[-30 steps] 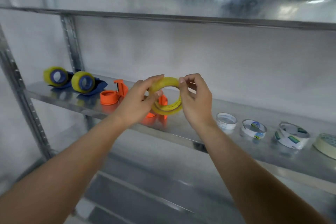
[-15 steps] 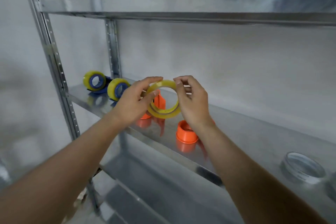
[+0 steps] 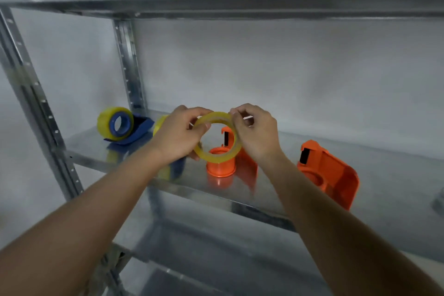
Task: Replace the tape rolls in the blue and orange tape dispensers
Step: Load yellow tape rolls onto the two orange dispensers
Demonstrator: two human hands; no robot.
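I hold the tape roll (image 3: 217, 137) up in front of me in both hands, above the front part of the middle shelf (image 3: 264, 190). It is a thin, pale yellow, see-through ring with a wide open middle and only a slim band of tape around it; it looks glossy, and it is tilted so that its opening faces me. My left hand (image 3: 177, 137) grips its left side, fingers curled over the top edge and the thumb reaching into the opening. My right hand (image 3: 254, 132) pinches the upper right rim between thumb and forefinger, the other fingers loosely curled behind.

Through and under the ring I see an orange dispenser (image 3: 230, 158), standing on the shelf with its round hub bare and pointing up. A second orange dispenser (image 3: 329, 171) lies further right, well apart from the first, also with no tape on it. At the far left of the shelf sits a blue dispenser (image 3: 127, 127) carrying a thick yellow roll on its blue core. Another blue one (image 3: 171, 167), also with a yellow roll, is mostly hidden behind my left wrist. The shelf is bright metal and mirrors the orange and blue pieces.
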